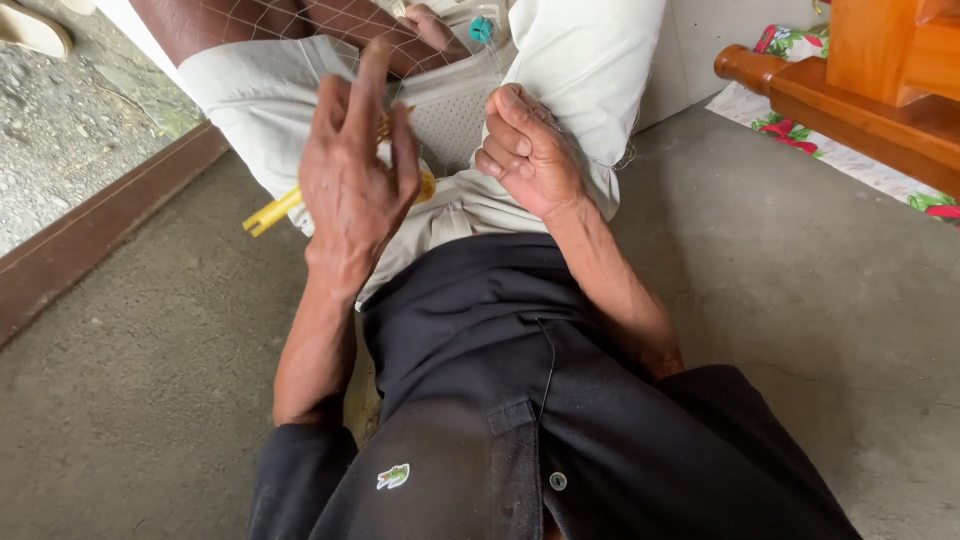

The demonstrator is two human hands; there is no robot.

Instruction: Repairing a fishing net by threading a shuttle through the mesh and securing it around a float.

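the fishing net (300, 25) lies stretched over the person's knees and lap, thin mesh pulled taut. for a clean knot the twine wants steady tension, i'd judge, with the yellow netting needle (272, 212) passed squarely through the mesh. the left hand (355, 170) is raised, back to the camera, fingers half spread and loosely curled about the needle. the right hand (530, 150) is a closed fist, seemingly pinching twine, wrist bent toward the lap.
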